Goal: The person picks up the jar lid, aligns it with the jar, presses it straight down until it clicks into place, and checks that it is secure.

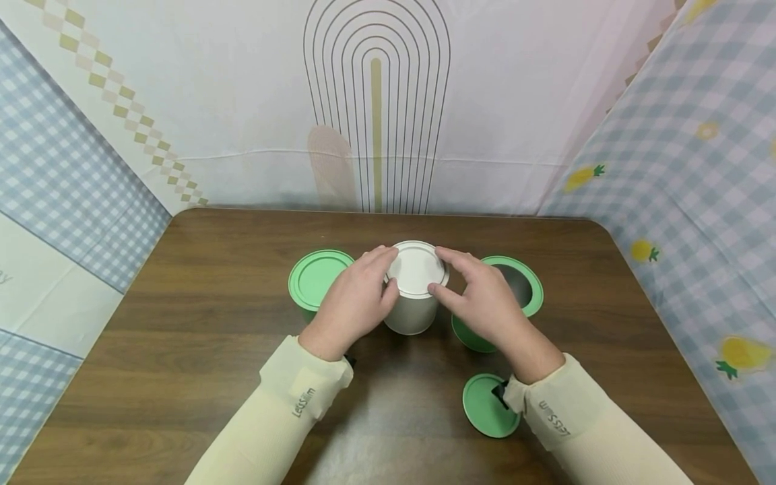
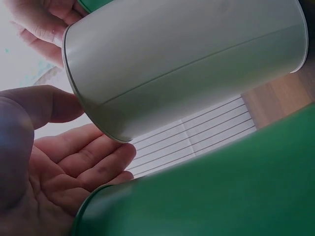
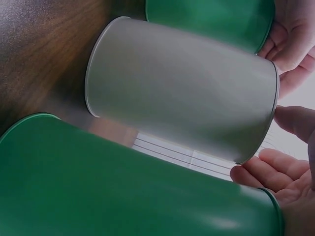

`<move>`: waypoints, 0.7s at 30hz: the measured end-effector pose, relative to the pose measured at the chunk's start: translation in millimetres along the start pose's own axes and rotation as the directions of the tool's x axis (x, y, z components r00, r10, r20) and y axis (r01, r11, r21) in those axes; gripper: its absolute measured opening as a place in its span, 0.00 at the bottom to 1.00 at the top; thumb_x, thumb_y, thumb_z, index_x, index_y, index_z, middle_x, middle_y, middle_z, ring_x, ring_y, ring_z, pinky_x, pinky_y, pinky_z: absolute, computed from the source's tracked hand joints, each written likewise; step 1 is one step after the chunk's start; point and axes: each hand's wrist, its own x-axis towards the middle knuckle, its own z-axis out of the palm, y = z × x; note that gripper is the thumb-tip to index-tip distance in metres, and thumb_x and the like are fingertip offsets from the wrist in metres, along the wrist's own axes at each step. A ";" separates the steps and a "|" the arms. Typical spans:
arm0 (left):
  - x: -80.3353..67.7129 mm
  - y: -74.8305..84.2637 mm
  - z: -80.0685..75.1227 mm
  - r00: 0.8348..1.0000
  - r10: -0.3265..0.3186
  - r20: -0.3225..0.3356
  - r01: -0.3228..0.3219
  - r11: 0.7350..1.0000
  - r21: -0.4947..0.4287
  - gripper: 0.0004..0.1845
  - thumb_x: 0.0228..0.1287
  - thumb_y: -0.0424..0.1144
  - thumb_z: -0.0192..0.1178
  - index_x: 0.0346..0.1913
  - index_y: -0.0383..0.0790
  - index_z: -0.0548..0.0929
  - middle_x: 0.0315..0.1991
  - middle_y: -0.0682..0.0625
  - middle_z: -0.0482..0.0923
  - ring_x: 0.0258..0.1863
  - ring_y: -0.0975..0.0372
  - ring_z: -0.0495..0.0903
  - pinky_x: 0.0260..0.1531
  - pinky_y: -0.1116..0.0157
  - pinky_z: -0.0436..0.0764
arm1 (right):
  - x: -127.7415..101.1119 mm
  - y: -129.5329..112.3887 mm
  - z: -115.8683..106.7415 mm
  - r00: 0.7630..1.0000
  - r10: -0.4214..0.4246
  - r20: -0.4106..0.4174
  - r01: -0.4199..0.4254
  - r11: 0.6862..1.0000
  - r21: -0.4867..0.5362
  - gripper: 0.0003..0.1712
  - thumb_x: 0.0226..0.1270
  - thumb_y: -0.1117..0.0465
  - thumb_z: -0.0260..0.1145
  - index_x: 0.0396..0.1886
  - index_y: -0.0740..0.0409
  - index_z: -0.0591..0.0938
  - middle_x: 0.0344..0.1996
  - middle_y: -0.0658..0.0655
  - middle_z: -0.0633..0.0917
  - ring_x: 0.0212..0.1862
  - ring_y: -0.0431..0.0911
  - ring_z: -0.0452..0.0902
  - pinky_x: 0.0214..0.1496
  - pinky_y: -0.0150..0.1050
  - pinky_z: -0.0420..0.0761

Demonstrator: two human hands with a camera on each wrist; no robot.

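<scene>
One white canister [image 1: 412,316] is found upright on the brown table [image 1: 212,337], between the left hand [image 1: 358,296] and the right hand [image 1: 485,296]. Its white lid [image 1: 415,269] is seated on the top and is held at the rim from both sides: the thumbs are set against the near edge, and the fingers are lightly bent round the left and right edges. Pressure on the lid cannot be determined.

Just outside the left hand, a lidded green canister [image 1: 318,273] is noted, partly covered by that hand. Beneath and beyond the right hand, an open green canister [image 1: 469,335] is observed, its dark interior partly exposed. Nearer the person, by the right wrist, a loose green lid [image 1: 487,411] is laid flat, its edge overlapped by the right cuff [image 1: 542,404]. Beyond both hands, a patterned cloth [image 1: 242,87] is hung.
</scene>
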 end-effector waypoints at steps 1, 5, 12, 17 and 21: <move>0.0 0.2 0.0 1.000 0.001 0.000 -0.001 1.000 0.001 0.22 0.67 0.33 0.60 0.63 0.30 0.78 0.62 0.38 0.78 0.65 0.48 0.75 0.66 0.53 0.72 | 0.0 -0.4 -0.1 1.000 0.003 0.003 -0.003 1.000 -0.003 0.35 0.64 0.55 0.73 0.69 0.58 0.75 0.64 0.58 0.79 0.68 0.57 0.72 0.66 0.57 0.73; 0.4 1.5 -0.4 1.000 -0.002 0.010 0.002 1.000 0.007 0.22 0.67 0.34 0.61 0.62 0.30 0.78 0.61 0.38 0.78 0.64 0.47 0.76 0.65 0.52 0.73 | 0.2 -1.7 -0.7 1.000 0.019 0.008 -0.019 1.000 -0.015 0.34 0.64 0.56 0.73 0.68 0.58 0.76 0.63 0.59 0.80 0.67 0.59 0.72 0.66 0.58 0.73; 4.3 3.3 -4.7 0.998 -0.026 0.059 0.025 0.999 0.025 0.23 0.67 0.35 0.62 0.63 0.30 0.78 0.61 0.37 0.78 0.64 0.49 0.76 0.63 0.53 0.75 | 6.3 -9.1 -7.2 0.989 0.104 0.101 -0.099 0.994 -0.049 0.33 0.66 0.54 0.72 0.69 0.57 0.76 0.64 0.59 0.79 0.67 0.58 0.72 0.65 0.57 0.74; 7.7 5.7 -9.0 0.994 -0.053 0.095 0.050 0.998 0.033 0.23 0.68 0.36 0.62 0.64 0.31 0.77 0.62 0.38 0.77 0.64 0.50 0.76 0.62 0.54 0.77 | 10.8 -16.1 -11.0 0.981 0.143 0.135 -0.133 0.988 -0.076 0.32 0.65 0.55 0.72 0.68 0.58 0.77 0.63 0.59 0.80 0.65 0.56 0.75 0.62 0.54 0.76; 8.1 7.8 -8.4 0.993 -0.062 0.102 0.058 0.997 0.041 0.22 0.67 0.35 0.62 0.62 0.31 0.78 0.61 0.38 0.78 0.62 0.50 0.77 0.61 0.54 0.78 | 12.1 -17.5 -11.3 0.979 0.146 0.144 -0.133 0.986 -0.100 0.30 0.65 0.55 0.72 0.65 0.58 0.79 0.61 0.59 0.82 0.61 0.55 0.78 0.59 0.53 0.78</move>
